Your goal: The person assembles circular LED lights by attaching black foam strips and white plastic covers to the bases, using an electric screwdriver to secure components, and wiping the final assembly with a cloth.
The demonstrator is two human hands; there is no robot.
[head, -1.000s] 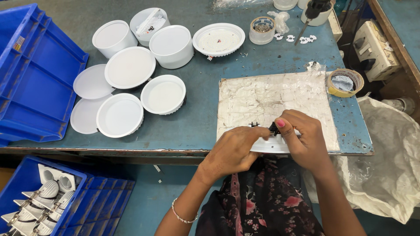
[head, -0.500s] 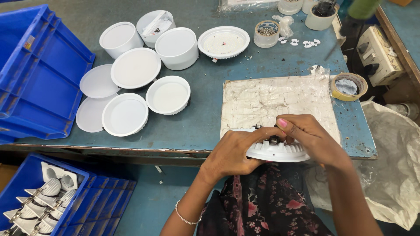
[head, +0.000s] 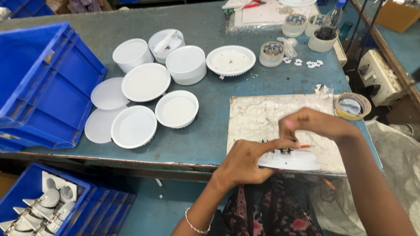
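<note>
Far left there's a big blue plastic crate [head: 41, 87] on the blue-green worktable [head: 210, 135], then a bunch of round white plastic lamp housings [head: 144, 83] lying next to it. Near the front edge, over a scuffed white work board [head: 267, 118], the left hand [head: 243, 164] has its fingers wrapped around a round white lamp disc [head: 291, 161]. The right hand [head: 313, 124] is pinching the small red and black wires [head: 291, 148] on top of the disc, with a roll of tape [head: 352, 106] off to the right.

Blue crate [head: 41, 87], tape roll [head: 352, 105]
</note>
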